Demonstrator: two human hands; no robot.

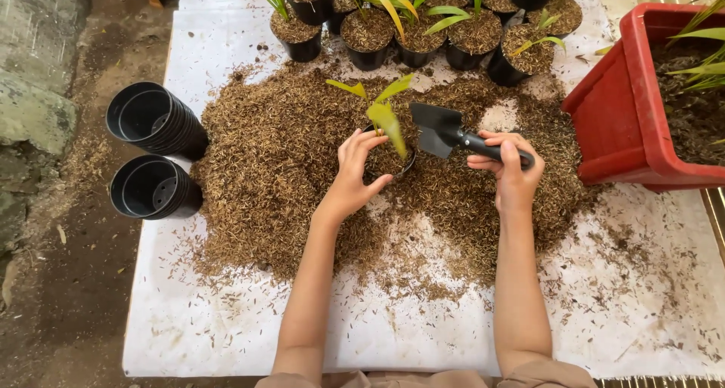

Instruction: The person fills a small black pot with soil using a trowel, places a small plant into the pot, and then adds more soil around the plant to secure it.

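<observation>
Your left hand (353, 178) cups small black pot (390, 161) with yellow-green seedling (381, 110), set mid husk pile (272, 161) on white sheet (226, 320). Your right hand (510, 169) grips black trowel (445, 129) handle, blade just beside pot.

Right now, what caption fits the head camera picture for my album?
Left hand steadies a small seedling pot while right hand holds a black trowel.
</observation>
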